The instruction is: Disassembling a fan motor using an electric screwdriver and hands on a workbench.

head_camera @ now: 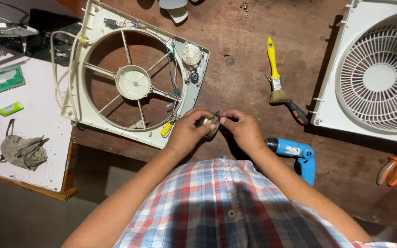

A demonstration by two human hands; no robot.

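At the near edge of the wooden workbench (253, 50), both hands meet over a small metal motor part (209, 125), held clear of the surface just above the plaid shirt. The left hand (187, 131) wraps its fingers closed around the part's body; the right hand (242, 128) pinches one end between thumb and fingertips. Exact detail of the part is hidden by the fingers.

Left of the hands lies the white fan frame (134, 78) with loose coloured wiring and a knob assembly along its right side. A yellow-handled brush (274, 73) and a screwdriver (296, 111) lie to the right, a blue cordless drill (297, 156) sits just beside the right forearm, and orange pliers (393, 170) rest further out. The white fan grille (377, 69) occupies the far right. A grey rag (23, 151) lies on the white board at left.

Judgement: the work would go best with the left hand steadying the body while the right makes small, controlled turns, kept over the bench so any loose piece drops onto wood, not floor.
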